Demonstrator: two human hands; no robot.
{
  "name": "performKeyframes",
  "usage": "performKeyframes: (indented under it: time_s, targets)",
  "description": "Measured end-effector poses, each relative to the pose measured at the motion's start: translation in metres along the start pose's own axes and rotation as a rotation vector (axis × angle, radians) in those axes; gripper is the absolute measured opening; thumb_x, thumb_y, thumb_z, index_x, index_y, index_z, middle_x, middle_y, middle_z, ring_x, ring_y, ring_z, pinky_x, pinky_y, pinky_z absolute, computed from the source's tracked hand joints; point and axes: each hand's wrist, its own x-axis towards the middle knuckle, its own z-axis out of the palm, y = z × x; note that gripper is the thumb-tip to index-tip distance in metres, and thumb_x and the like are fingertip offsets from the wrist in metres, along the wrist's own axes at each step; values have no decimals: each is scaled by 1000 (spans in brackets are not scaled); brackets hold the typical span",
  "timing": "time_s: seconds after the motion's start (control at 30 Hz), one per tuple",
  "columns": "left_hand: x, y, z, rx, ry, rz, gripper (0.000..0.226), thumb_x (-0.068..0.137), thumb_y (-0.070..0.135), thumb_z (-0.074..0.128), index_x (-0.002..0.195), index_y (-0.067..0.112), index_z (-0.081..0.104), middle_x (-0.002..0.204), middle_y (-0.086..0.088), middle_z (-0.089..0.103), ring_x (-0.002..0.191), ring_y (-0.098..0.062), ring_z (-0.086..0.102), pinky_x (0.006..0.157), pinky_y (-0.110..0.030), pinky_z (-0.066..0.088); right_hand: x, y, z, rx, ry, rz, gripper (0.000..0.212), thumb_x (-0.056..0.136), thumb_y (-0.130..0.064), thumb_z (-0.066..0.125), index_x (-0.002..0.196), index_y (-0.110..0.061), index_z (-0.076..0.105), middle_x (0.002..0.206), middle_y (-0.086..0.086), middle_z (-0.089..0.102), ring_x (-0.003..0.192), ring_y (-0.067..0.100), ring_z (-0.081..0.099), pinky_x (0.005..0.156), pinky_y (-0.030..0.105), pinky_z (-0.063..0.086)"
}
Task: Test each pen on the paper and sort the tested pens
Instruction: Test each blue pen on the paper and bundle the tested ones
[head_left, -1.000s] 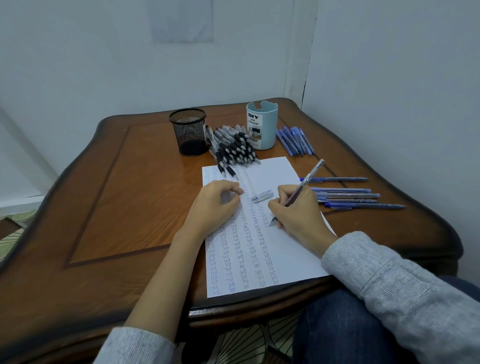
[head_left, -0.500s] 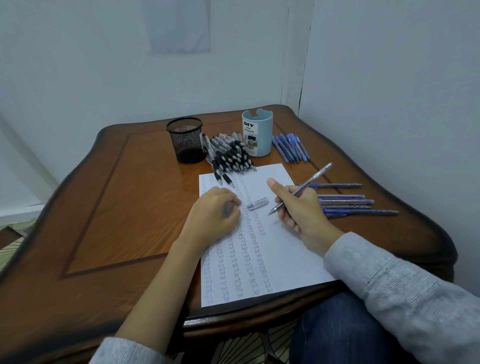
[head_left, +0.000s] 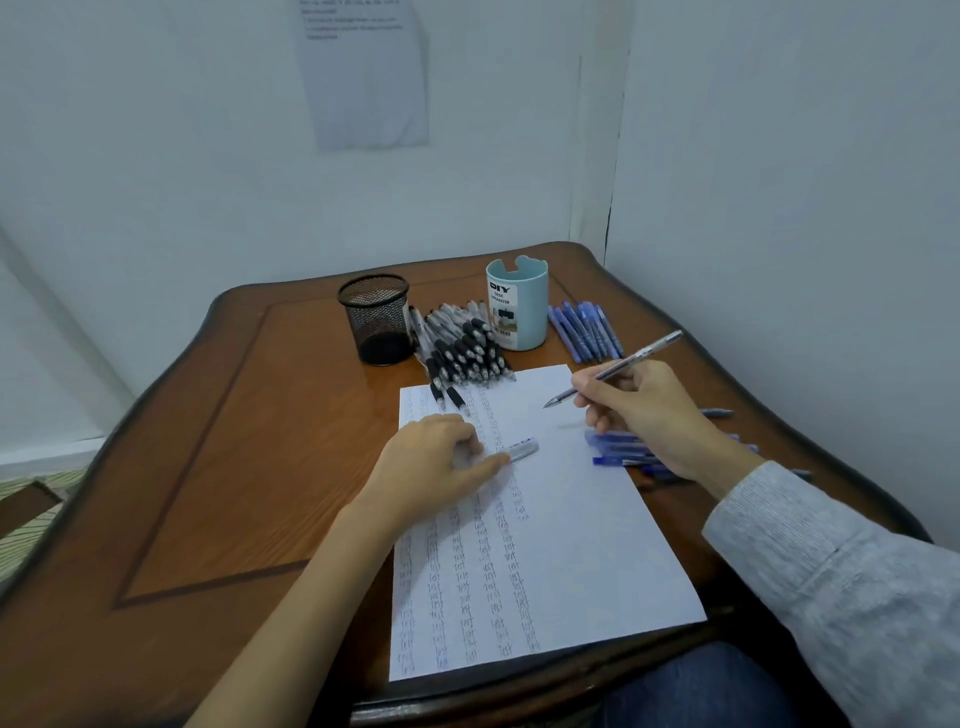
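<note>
**Pen tip lifted off the page, its cap lying loose by the other hand**

The right hand (head_left: 644, 410) is pinching one slim clear-barrelled pen (head_left: 618, 366) in curled fingers, with the tip hovering above the single white sheet of paper (head_left: 571, 545) at centre. The left hand (head_left: 431, 467) is resting on it with loose fingers, one fingertip touching the one small silvery pen cap (head_left: 522, 449). A nudge could be sending that cap rolling. The grey sleeve (head_left: 831, 571) is lying over at least four loose blue pens (head_left: 623, 449) at mid right, partly hidden, and could sweep them off the brown wooden surface (head_left: 208, 467). Standing at upper centre are one black mesh cup (head_left: 374, 317) and one pale blue plastic organiser cup (head_left: 517, 306). Near them are a heap of black-grip pens (head_left: 462, 348) too dense to count and a row of about seven blue capped pens (head_left: 584, 330).
</note>
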Motion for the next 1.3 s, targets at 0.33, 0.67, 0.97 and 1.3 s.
performKeyframes:
  time_s: [0.33,0.67,0.97,1.3]
  targets:
    - [13,20,31,-326,207,-40,17,83,33,73,90,17,73,91,10,63,88,-3,53,76,-14,39,5,-2,7,176,-42,123,18,98,-15,50,108,-2,57,83,17,65,58,22,59,52,24,53]
    - [11,22,19,-713,374,-195,10,80,16,76,89,17,72,83,8,70,75,0,60,64,-13,45,7,-3,14,311,-70,142,14,97,-18,50,97,-7,58,84,16,67,52,20,57,46,23,50]
    - [11,23,17,-723,368,-181,11,80,14,76,90,16,73,85,6,71,76,-4,61,62,-11,44,5,-4,14,334,-68,106,17,97,-19,51,104,-4,56,82,13,69,51,19,55,44,21,48]
    - [9,24,18,-723,330,-139,11,80,16,76,90,18,72,84,8,71,76,-2,60,64,-13,43,2,0,16,240,-163,111,19,93,-20,58,100,-3,63,86,12,73,50,15,55,44,20,47]
